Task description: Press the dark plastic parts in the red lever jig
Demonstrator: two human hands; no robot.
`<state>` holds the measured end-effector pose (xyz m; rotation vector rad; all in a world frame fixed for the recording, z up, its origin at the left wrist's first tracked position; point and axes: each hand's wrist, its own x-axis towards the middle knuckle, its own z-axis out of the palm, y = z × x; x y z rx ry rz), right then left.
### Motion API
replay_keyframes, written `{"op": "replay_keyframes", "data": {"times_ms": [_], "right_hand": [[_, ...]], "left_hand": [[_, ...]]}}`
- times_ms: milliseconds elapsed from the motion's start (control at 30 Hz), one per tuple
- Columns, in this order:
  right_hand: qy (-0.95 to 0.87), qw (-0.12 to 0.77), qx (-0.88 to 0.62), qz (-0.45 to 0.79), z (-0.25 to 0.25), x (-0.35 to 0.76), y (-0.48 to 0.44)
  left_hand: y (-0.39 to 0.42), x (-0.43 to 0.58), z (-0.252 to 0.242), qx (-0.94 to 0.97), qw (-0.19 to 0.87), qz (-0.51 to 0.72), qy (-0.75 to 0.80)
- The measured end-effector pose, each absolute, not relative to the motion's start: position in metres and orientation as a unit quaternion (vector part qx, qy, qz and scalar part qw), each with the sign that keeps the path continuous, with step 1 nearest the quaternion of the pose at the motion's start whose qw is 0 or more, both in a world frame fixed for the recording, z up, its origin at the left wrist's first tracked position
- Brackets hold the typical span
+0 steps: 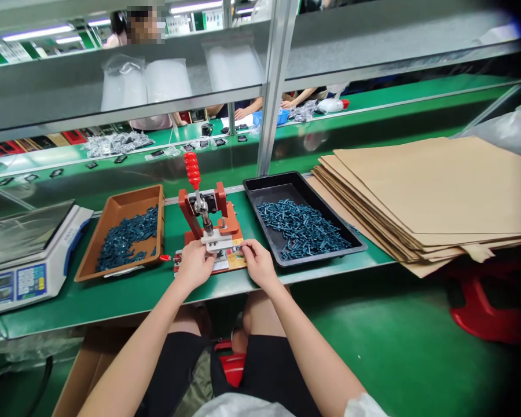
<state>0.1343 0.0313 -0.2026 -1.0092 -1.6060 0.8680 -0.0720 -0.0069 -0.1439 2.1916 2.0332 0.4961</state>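
Observation:
A red hand press (208,211) with a knobbed red lever (192,169) stands on a printed base plate (230,260) at the bench's front edge. My left hand (194,265) rests on the press's white metal jig (212,238), its fingertips hidden behind the knuckles. My right hand (259,263) reaches in from the other side, fingertips pinched at the jig's edge. Whether either hand grips a small part there is hidden. To my left lies an orange tray (119,231) of dark blue parts; to my right, a black tray (304,220) holds many teal-blue parts.
A digital weighing scale (26,255) stands at the left end of the green bench. A tall stack of cardboard sheets (425,197) lies at the right. A metal shelf and upright (275,87) rise behind the press, with co-workers' hands (249,107) beyond.

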Motion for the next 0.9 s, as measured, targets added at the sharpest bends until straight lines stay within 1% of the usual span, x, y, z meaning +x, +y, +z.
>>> {"op": "replay_keyframes", "data": {"times_ms": [200, 400, 567, 800, 900], "right_hand": [[-0.699, 0.491, -0.401, 0.332, -0.203, 0.135, 0.028], [-0.657, 0.487, -0.401, 0.413, -0.21, 0.132, 0.028], [-0.707, 0.489, -0.391, 0.328, -0.2, 0.134, 0.028], [-0.698, 0.471, -0.419, 0.341, -0.202, 0.132, 0.026], [-0.678, 0.468, -0.428, 0.373, -0.206, 0.131, 0.026]], "left_hand": [[-0.007, -0.07, -0.142, 0.712, 0.048, 0.139, 0.687], [-0.008, -0.067, -0.141, 0.705, 0.055, 0.126, 0.695], [-0.012, -0.066, -0.145, 0.7, 0.049, 0.159, 0.695], [-0.008, -0.066, -0.136, 0.699, 0.065, 0.131, 0.7], [-0.005, -0.065, -0.134, 0.691, 0.068, 0.126, 0.709]]}}
